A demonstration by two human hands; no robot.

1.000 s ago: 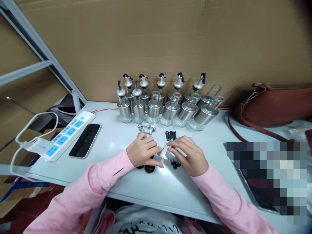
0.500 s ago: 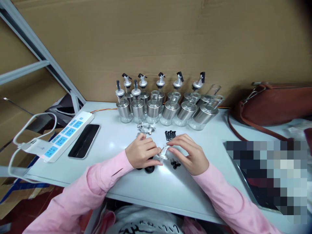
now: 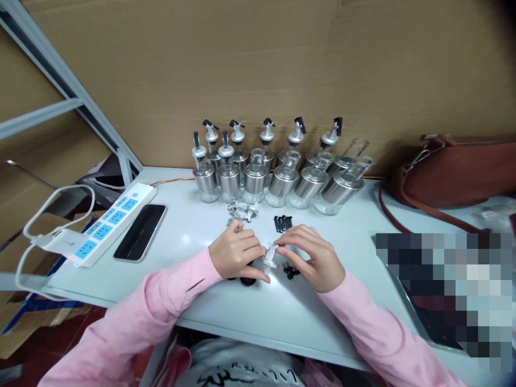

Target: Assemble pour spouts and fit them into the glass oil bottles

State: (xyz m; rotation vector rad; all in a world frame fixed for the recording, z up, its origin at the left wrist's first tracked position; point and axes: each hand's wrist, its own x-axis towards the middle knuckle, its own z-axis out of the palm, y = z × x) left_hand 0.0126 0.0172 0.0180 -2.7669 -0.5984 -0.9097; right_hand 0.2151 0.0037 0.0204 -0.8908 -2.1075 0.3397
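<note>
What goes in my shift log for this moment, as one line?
left hand: holds pourer spout | right hand: pinches same spout | black rings: under left hand | oil bottles: behind

White table (image 3: 209, 301), glass bottles (image 3: 282, 183), phone (image 3: 140, 232), power strip (image 3: 105, 222), brown bag (image 3: 455, 172)

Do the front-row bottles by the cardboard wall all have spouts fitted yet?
No. The two leftmost front bottles carry spouts; the other front bottles show bare open glass necks.

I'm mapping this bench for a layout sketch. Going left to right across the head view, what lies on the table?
power strip → phone → left hand → small white part → right hand → brown bag
</note>
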